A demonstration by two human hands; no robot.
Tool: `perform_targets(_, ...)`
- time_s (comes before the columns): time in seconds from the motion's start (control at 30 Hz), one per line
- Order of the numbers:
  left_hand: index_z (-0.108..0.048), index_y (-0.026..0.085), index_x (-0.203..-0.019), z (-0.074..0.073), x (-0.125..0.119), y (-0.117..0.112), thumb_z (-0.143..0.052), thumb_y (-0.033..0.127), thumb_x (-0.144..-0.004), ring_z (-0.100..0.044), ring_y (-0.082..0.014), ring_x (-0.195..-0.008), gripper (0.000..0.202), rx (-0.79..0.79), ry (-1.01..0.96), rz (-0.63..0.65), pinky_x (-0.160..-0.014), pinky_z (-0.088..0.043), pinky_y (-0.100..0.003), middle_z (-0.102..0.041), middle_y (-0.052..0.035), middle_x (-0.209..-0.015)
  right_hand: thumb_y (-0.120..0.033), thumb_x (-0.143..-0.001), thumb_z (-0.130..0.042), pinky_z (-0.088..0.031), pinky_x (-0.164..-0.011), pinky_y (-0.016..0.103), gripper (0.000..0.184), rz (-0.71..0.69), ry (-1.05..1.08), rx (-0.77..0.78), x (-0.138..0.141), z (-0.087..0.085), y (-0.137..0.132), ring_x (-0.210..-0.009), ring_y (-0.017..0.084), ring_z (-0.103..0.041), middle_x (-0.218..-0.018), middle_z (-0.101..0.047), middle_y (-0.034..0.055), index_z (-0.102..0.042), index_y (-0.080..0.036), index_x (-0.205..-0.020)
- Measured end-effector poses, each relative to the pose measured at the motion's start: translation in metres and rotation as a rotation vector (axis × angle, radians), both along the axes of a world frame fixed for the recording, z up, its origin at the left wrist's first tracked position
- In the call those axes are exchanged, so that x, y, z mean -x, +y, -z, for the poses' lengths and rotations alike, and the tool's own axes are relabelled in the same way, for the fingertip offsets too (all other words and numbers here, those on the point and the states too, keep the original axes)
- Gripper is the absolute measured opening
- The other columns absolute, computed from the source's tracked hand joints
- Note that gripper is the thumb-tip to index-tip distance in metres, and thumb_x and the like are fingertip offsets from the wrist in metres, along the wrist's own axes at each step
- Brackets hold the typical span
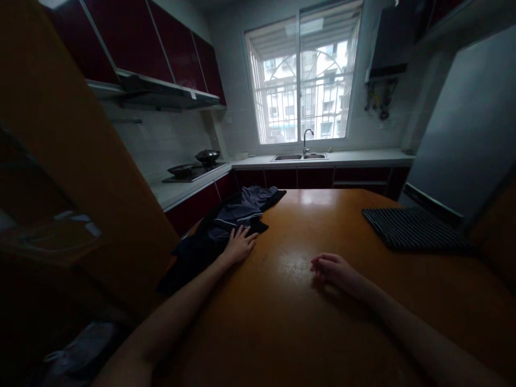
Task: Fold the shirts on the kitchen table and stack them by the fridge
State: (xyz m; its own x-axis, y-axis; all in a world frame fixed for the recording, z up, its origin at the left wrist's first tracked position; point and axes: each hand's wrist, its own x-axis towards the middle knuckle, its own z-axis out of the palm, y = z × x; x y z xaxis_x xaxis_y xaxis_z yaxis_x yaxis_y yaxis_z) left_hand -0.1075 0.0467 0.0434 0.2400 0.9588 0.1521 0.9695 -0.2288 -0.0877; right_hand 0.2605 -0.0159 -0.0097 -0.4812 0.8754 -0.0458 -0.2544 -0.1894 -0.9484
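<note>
A dark crumpled garment (229, 220) with thin pale trim lies at the left edge of the orange-brown table (306, 301). My left hand (239, 245) rests flat on the table with fingers stretched out, fingertips touching the garment's near edge. My right hand (334, 270) lies on the table's middle, fingers loosely curled inward, holding nothing. A folded dark striped cloth (411, 228) sits at the table's far right, apart from both hands.
Behind the table runs a white counter with a stove and pans (195, 165) on the left and a sink with a tap (300, 156) under the window. A grey fridge (463, 134) stands right. An orange cabinet side (80, 177) rises close at the left.
</note>
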Motion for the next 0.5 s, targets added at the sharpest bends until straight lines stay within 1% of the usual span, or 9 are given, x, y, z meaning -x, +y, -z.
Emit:
perform_targets(0.1, -0.064, 0.024, -0.136, 0.015, 0.019, 0.026, -0.037, 0.032, -0.101, -0.037, -0.0325, -0.146, 0.045, -0.044, -0.021, -0.125, -0.119, -0.022, -0.055, -0.048, -0.0115, -0.155, -0.048, -0.075, -0.080, -0.049, -0.065, 0.028, 0.037, -0.022, 0.048, 0.007, 0.002, -0.003, 0.001, -0.073, 0.015, -0.065, -0.090, -0.072, 0.0074, -0.071, -0.017, -0.093)
perform_targets(0.17, -0.065, 0.023, -0.134, 0.018, 0.030, 0.041, -0.037, 0.034, -0.099, -0.039, -0.0337, -0.144, 0.045, -0.063, -0.010, -0.135, -0.119, -0.023, -0.056, -0.049, -0.0113, -0.154, -0.046, -0.076, -0.079, -0.051, -0.066, 0.029, 0.036, 0.004, 0.049, -0.022, 0.003, -0.005, 0.008, -0.074, 0.016, -0.065, -0.093, -0.071, 0.0081, -0.070, -0.017, -0.094)
perform_targets(0.2, -0.066, 0.023, -0.133, 0.019, 0.034, 0.048, -0.037, 0.035, -0.099, -0.040, -0.0344, -0.143, 0.046, -0.071, -0.005, -0.141, -0.118, -0.023, -0.056, -0.050, -0.0113, -0.154, -0.046, -0.076, -0.077, -0.052, -0.066, 0.030, 0.035, 0.055, 0.025, -0.056, 0.001, -0.007, 0.014, -0.075, 0.016, -0.065, -0.095, -0.071, 0.0084, -0.069, -0.017, -0.094)
perform_targets(0.23, -0.066, 0.023, -0.132, 0.019, 0.037, 0.053, -0.038, 0.036, -0.098, -0.040, -0.0353, -0.143, 0.046, -0.069, -0.005, -0.152, -0.118, -0.023, -0.057, -0.050, -0.0114, -0.153, -0.046, -0.075, -0.076, -0.053, -0.066, 0.031, 0.034, 0.144, -0.023, -0.106, -0.003, -0.008, 0.022, -0.077, 0.018, -0.065, -0.097, -0.071, 0.0086, -0.069, -0.018, -0.094)
perform_targets(0.3, -0.067, 0.024, -0.132, 0.020, 0.041, 0.060, -0.039, 0.040, -0.097, -0.040, -0.0373, -0.143, 0.047, -0.052, -0.020, -0.171, -0.117, -0.024, -0.059, -0.051, -0.0112, -0.153, -0.044, -0.077, -0.070, -0.054, -0.071, 0.035, 0.032, 0.434, -0.215, -0.261, -0.020, -0.011, 0.039, -0.084, 0.021, -0.065, -0.100, -0.070, 0.0099, -0.068, -0.019, -0.096)
perform_targets(0.37, -0.068, 0.026, -0.131, 0.022, 0.043, 0.060, -0.041, 0.043, -0.095, -0.037, -0.0395, -0.145, 0.048, -0.035, -0.045, -0.150, -0.117, -0.023, -0.062, -0.050, -0.0100, -0.153, -0.039, -0.080, -0.065, -0.052, -0.085, 0.042, 0.030, 0.782, -0.538, -0.472, -0.049, -0.015, 0.052, -0.100, 0.026, -0.062, -0.110, -0.068, 0.0131, -0.068, -0.018, -0.102)
perform_targets(0.4, -0.069, 0.027, -0.130, 0.024, 0.043, 0.059, -0.042, 0.044, -0.094, -0.034, -0.0404, -0.146, 0.048, -0.039, -0.059, -0.118, -0.117, -0.022, -0.063, -0.049, -0.0090, -0.154, -0.036, -0.081, -0.065, -0.048, -0.095, 0.047, 0.032, 0.927, -0.729, -0.571, -0.067, -0.017, 0.057, -0.112, 0.029, -0.058, -0.118, -0.066, 0.0150, -0.068, -0.018, -0.107)
perform_targets(0.43, -0.071, 0.028, -0.128, 0.025, 0.042, 0.056, -0.043, 0.045, -0.094, -0.031, -0.0413, -0.148, 0.047, -0.053, -0.074, -0.077, -0.117, -0.021, -0.065, -0.047, -0.0079, -0.156, -0.033, -0.081, -0.066, -0.042, -0.102, 0.051, 0.035, 1.052, -0.915, -0.625, -0.087, -0.019, 0.059, -0.121, 0.032, -0.052, -0.126, -0.062, 0.0167, -0.067, -0.018, -0.112)
perform_targets(0.5, -0.074, 0.028, -0.121, 0.026, 0.038, 0.050, -0.041, 0.046, -0.095, -0.025, -0.0411, -0.150, 0.046, -0.103, -0.103, 0.020, -0.117, -0.020, -0.065, -0.044, -0.0060, -0.158, -0.029, -0.081, -0.068, -0.034, -0.106, 0.057, 0.036, 1.188, -1.218, -0.557, -0.124, -0.021, 0.058, -0.129, 0.037, -0.045, -0.132, -0.058, 0.0195, -0.067, -0.018, -0.115)
